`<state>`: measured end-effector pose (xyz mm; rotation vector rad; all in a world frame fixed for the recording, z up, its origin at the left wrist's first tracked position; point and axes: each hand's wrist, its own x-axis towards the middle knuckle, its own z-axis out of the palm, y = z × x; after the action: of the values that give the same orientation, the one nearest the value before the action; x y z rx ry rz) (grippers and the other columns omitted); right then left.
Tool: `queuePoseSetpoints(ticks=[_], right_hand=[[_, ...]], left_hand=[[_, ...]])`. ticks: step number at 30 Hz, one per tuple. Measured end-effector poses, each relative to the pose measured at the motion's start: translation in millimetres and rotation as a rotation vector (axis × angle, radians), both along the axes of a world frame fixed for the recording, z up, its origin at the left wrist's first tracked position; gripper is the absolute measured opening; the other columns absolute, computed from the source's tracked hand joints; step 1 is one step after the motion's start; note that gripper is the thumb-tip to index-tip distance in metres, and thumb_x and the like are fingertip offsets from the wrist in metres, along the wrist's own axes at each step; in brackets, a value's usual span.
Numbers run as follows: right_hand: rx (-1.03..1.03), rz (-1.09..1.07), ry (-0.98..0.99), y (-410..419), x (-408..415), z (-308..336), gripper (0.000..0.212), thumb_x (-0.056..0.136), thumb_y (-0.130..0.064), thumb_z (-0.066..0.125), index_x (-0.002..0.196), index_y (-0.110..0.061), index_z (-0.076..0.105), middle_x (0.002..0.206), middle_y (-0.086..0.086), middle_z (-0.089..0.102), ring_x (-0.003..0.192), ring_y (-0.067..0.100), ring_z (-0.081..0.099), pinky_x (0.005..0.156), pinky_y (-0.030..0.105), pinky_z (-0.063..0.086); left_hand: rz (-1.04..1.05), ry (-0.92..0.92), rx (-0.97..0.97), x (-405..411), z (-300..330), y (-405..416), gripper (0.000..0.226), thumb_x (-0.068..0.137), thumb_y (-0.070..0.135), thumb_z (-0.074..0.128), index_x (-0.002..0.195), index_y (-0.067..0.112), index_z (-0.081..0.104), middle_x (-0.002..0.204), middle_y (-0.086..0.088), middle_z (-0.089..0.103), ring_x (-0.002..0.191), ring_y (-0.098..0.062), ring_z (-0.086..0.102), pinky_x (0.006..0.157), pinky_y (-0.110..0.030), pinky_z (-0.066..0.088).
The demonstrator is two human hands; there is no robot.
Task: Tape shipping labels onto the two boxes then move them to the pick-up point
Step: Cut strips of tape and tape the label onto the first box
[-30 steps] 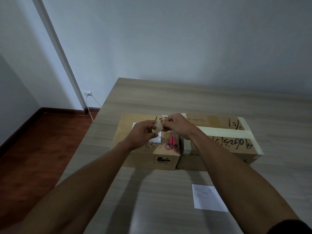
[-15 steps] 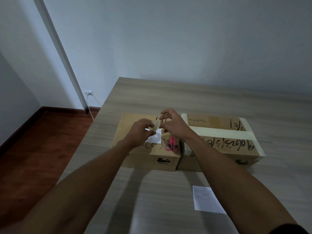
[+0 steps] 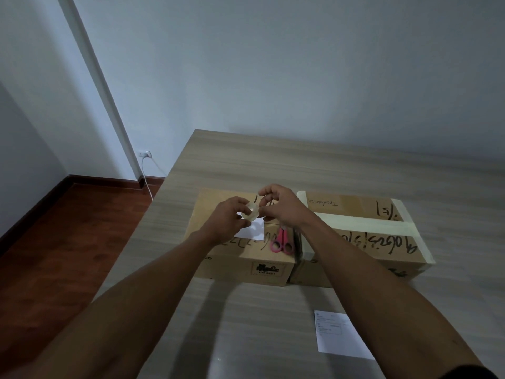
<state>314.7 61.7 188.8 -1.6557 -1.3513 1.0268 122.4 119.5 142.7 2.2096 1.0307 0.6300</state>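
Note:
Two cardboard boxes stand side by side on the table: the left box (image 3: 207,203) and the right box (image 3: 363,212), which has pale tape strips across its top. A white label (image 3: 252,231) lies on the left box, partly under my hands. My left hand (image 3: 229,220) grips a small clear tape roll (image 3: 251,211) above that label. My right hand (image 3: 281,205) pinches at the roll's right side, its fingers curled. Pink scissors (image 3: 281,242) lie on the left box near its right edge. A second label (image 3: 338,335) lies flat on the table in front of the boxes.
The wooden table (image 3: 300,165) stretches back to the wall. Its left edge drops to a red-brown floor (image 3: 54,242), where a white cable (image 3: 147,181) runs from a wall socket.
Both hands rose slightly with the tape roll and my right hand's fingers spread a little. The view tilted a bit.

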Motion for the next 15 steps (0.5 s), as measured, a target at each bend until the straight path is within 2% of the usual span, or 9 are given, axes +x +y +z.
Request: queuePoseSetpoints(ticks=[3,7,11,15], right_hand=[[-0.013,0.013,0.003,2.3,1.5,1.5,0.036,0.088,0.007,0.072,0.120,-0.005,0.061,0.099,0.018,0.071,0.083,0.030,0.077,0.079,0.044,0.065],[-0.023,0.008,0.003,3.8,2.9,3.3,0.035,0.087,0.007,0.073,0.120,-0.002,0.062,0.094,0.018,0.072,0.079,0.028,0.077,0.077,0.041,0.065],[-0.023,-0.005,-0.004,4.2,2.3,6.9,0.032,0.087,0.008,0.071,0.116,0.000,0.063,0.081,0.013,0.073,0.073,0.023,0.075,0.072,0.033,0.064],[-0.032,-0.039,-0.038,6.5,0.2,6.6,0.033,0.082,0.008,0.072,0.113,-0.002,0.064,0.081,0.016,0.074,0.069,0.021,0.074,0.069,0.032,0.063]], left_hand=[[-0.022,0.017,0.018,-2.4,-0.8,1.5,0.024,0.083,0.000,0.081,0.106,0.003,0.077,0.133,-0.008,0.063,0.112,-0.022,0.064,0.092,-0.027,0.055],[-0.010,-0.009,0.005,-2.9,-0.2,0.9,0.022,0.079,-0.003,0.082,0.101,0.001,0.078,0.130,-0.007,0.066,0.105,-0.014,0.062,0.080,-0.004,0.046],[-0.016,-0.032,-0.016,-1.9,0.4,1.8,0.023,0.078,-0.003,0.083,0.100,0.002,0.079,0.130,-0.006,0.066,0.104,-0.011,0.061,0.077,-0.001,0.044],[-0.014,-0.062,-0.032,-0.4,-0.1,1.7,0.024,0.077,-0.003,0.084,0.100,0.002,0.080,0.130,-0.005,0.066,0.106,-0.013,0.063,0.079,-0.003,0.046]])
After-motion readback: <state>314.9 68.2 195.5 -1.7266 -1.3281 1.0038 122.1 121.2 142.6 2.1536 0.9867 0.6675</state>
